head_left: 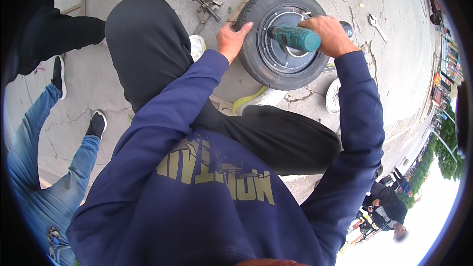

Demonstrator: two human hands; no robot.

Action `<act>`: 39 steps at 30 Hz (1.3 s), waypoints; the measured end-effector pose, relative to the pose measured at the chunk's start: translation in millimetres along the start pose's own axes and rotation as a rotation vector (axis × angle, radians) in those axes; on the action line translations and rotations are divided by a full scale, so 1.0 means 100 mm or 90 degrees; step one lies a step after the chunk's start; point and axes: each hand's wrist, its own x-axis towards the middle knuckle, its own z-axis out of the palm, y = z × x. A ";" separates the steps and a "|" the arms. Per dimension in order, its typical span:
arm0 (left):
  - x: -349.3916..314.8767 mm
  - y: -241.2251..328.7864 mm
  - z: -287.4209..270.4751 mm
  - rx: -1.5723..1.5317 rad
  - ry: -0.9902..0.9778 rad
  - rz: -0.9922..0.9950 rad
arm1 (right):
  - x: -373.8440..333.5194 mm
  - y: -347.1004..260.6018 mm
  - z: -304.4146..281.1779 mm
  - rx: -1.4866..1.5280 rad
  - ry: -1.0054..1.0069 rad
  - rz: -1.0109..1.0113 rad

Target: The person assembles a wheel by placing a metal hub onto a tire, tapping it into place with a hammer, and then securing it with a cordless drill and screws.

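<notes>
A black tyred wheel (252,62) with a dark bolted metal hub lies in front of me, tilted slightly. My left hand (231,41) grips the left edge of its tyre, thumb on top and fingers partly hidden around the side. Over the hub, my right hand (331,34) is wrapped around the handle of a teal cordless power driver (294,38). The driver's body points toward the hub's bolt ring; its tip is hidden behind the body, so contact cannot be seen. A black part at the handle's base (347,29) shows beyond my knuckles.
An open-end wrench (378,28) lies on cracked concrete to the right. Left of the wheel is a rusty metal clamp-like tool (202,2). A round white object (333,96) sits near my right forearm. People stand at left; others are far right.
</notes>
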 end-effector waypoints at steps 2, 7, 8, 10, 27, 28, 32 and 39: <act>-0.01 0.01 -0.02 -0.010 0.028 0.007 | -0.23 -0.03 -0.46 -0.056 0.060 0.025; 0.01 -0.07 0.13 -0.088 0.045 0.006 | -1.35 -0.11 -1.53 -0.189 0.300 0.186; 0.00 0.01 0.13 -0.089 0.057 0.009 | -1.63 -0.04 -1.47 -0.191 0.404 0.237; -0.06 0.04 0.19 -0.252 0.095 -0.039 | -2.18 -0.04 -1.16 -0.175 0.552 0.271; -1.30 2.16 0.26 -0.487 -0.774 -0.147 | -2.39 -1.82 0.01 1.404 1.191 0.534; -1.32 2.30 0.29 -0.477 -0.791 -0.130 | -2.34 -1.83 -0.04 1.388 1.182 0.530; -1.13 2.69 0.64 -0.348 -0.777 -0.060 | -2.32 -1.79 -0.06 1.353 1.112 0.622; -0.75 2.30 1.11 -0.371 -0.715 -0.173 | -2.41 -1.57 0.24 1.386 1.068 0.749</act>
